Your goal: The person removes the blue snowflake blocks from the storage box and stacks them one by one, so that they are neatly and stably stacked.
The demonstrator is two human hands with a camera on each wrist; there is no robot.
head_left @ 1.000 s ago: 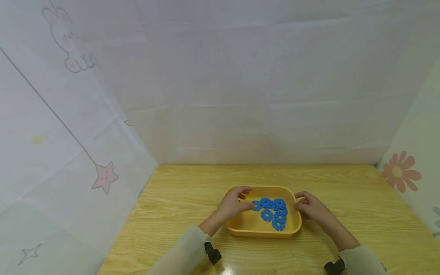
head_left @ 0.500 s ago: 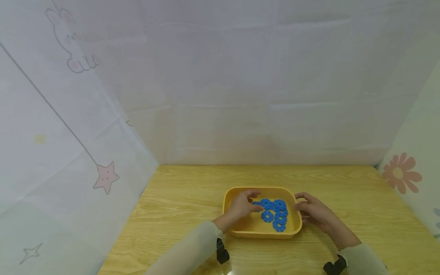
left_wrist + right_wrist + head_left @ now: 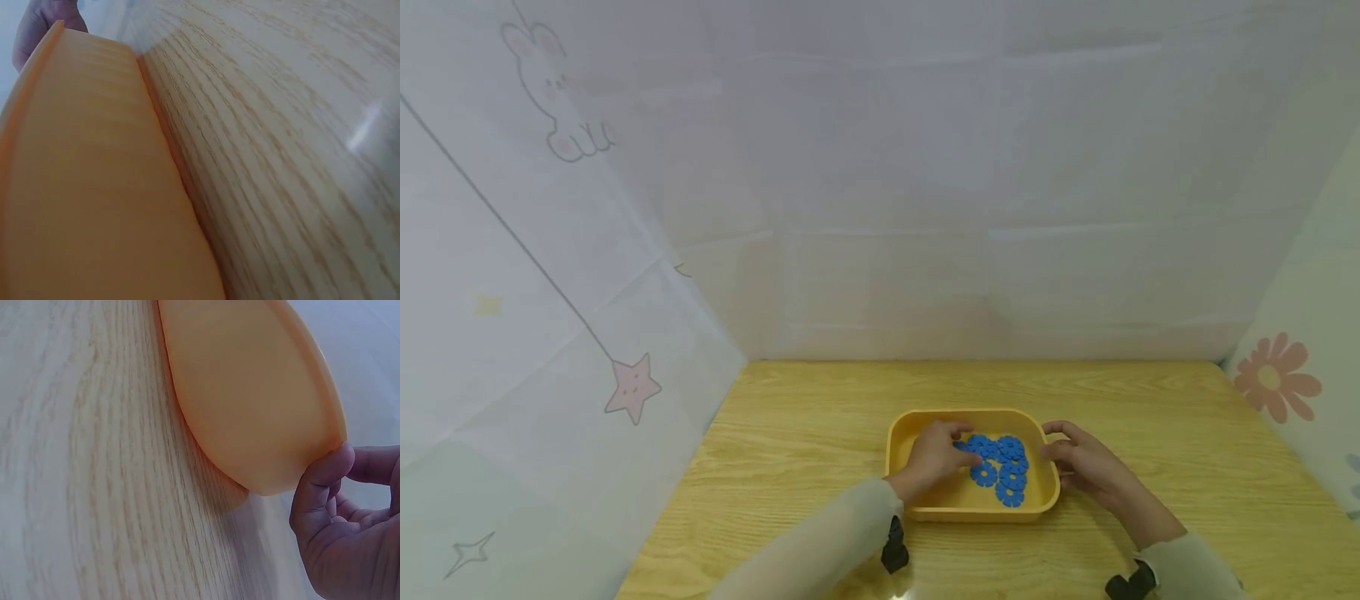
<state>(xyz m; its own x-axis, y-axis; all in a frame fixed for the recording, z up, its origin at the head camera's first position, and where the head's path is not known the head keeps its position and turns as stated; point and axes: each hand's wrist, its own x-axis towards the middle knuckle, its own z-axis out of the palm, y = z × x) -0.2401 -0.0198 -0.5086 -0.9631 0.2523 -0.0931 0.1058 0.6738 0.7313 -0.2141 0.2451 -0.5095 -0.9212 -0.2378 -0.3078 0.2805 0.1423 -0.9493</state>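
Note:
Blue notched plastic discs [image 3: 1013, 485], several of them overlapping, lie in a yellow tray [image 3: 973, 512]. My left hand [image 3: 936, 454] reaches over the tray's near left side. Its thumb and fingers are spread apart at the left end of the discs, covering part of one. On the right, my right hand [image 3: 1090, 468] pinches the tray's rim, thumb tip against the edge in the right wrist view. In the left wrist view the tray's outer wall fills the left side, and my left hand is out of sight; part of the other hand shows beyond the wall.
The tray stands on a wood-grain table [image 3: 820, 392]. Pale printed cloth [image 3: 880, 208] hangs behind the table and along both sides. A black wrist camera [image 3: 895, 546] sits at the left cuff, another black camera [image 3: 1131, 582] at the right cuff.
My left hand has moved right and deeper into the tray, up to the discs, its thumb and fingers closer together. My right hand has stayed at the rim.

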